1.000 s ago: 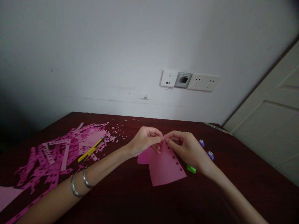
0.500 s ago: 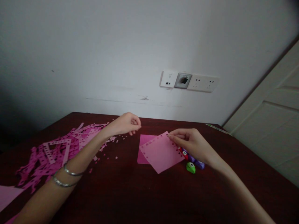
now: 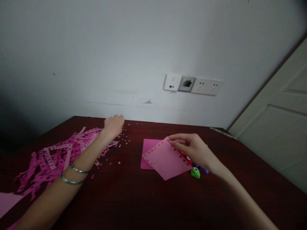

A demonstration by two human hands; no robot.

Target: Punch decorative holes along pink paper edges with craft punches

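Observation:
My right hand (image 3: 188,145) pinches the upper corner of a light pink square of paper (image 3: 165,163). Small shapes are punched out along two of its edges. Partly beneath it lies a darker pink stack of paper (image 3: 147,163). Beside my right wrist are small craft punches: a green one (image 3: 195,172), a red one (image 3: 186,157) and a purple one (image 3: 203,170), partly covered by paper and hand. My left hand (image 3: 114,125) is closed above the far left of the table, near tiny pink paper bits (image 3: 123,137). Its fingertips face away, hiding anything inside.
A heap of punched pink paper strips (image 3: 57,153) covers the table's left side. More pink paper (image 3: 9,203) lies at the near left edge. The dark red table (image 3: 148,201) meets a wall with sockets (image 3: 207,87). A thin strip (image 3: 223,133) lies far right.
My left hand has moved left, away from the paper, and turned its knuckles up. My right hand still holds the pink square, shifted slightly.

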